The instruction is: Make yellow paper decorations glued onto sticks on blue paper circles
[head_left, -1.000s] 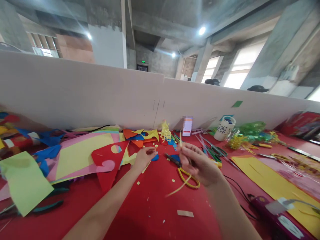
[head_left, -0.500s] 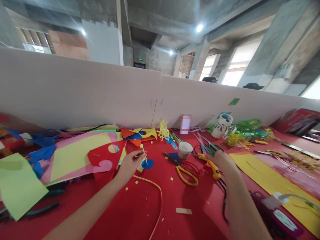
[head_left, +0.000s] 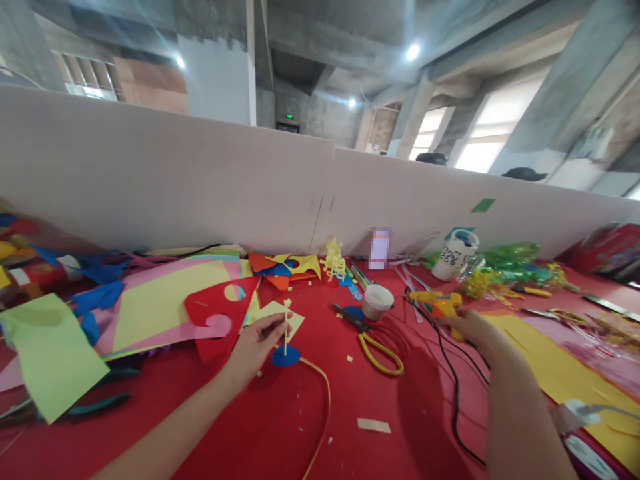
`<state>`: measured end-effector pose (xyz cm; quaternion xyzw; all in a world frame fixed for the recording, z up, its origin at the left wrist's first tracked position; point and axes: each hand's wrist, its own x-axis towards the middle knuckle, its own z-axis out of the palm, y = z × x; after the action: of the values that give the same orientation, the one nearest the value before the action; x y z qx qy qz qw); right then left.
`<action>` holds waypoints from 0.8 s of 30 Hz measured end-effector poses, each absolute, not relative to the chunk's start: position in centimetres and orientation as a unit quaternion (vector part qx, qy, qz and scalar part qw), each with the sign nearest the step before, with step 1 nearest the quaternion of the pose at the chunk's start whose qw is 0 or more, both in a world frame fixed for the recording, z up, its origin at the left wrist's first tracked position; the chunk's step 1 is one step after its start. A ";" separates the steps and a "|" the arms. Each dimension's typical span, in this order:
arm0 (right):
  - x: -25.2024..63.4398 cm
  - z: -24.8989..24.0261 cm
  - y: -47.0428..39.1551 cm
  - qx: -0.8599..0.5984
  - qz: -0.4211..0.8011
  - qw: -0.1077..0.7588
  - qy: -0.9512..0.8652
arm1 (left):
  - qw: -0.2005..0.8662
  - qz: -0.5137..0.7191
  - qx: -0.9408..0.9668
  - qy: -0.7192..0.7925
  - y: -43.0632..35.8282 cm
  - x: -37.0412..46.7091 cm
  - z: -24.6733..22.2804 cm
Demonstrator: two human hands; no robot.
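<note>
While the left hand (head_left: 259, 337) pinches the stick (head_left: 285, 341) upright at the blue disc (head_left: 289, 358), left of the scissors (head_left: 361, 325), the right hand (head_left: 475, 327) grips the gun (head_left: 443, 305), right of the cup (head_left: 377, 302); I'd hold the stick plumb and steady, with the gun's cord (head_left: 456, 400) slack and clear.

This looks like a craft workshop: a red table (head_left: 250, 433) strewn with coloured sheets (head_left: 175, 310), scissors (head_left: 361, 327), a glue gun (head_left: 440, 305) and small scraps (head_left: 374, 425), with a long white partition (head_left: 225, 180) behind it. Above and beyond stretch a bare concrete ceiling (head_left: 345, 40), rough pillars (head_left: 215, 77), bright lamps (head_left: 413, 51) and a lit green sign (head_left: 289, 116)
</note>
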<state>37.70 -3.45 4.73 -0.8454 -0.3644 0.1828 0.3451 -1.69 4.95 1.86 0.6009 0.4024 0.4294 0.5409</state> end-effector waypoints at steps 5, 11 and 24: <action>34.3 10.1 -3.7 -0.702 0.194 0.565 -0.388 | 0.566 0.454 0.565 0.393 4.6 -1.8 3.3; 24.1 13.2 -3.8 -0.594 0.281 0.555 -0.510 | 0.569 0.473 0.547 0.391 4.2 -2.0 4.5; 16.5 10.9 -3.5 -0.562 0.189 0.365 -0.718 | 0.544 0.500 0.542 0.400 3.6 -1.9 5.4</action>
<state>16.46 -3.55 10.87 -0.5617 -0.7178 0.1895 0.3652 -1.92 3.65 5.44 0.5423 0.4002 0.4999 0.5439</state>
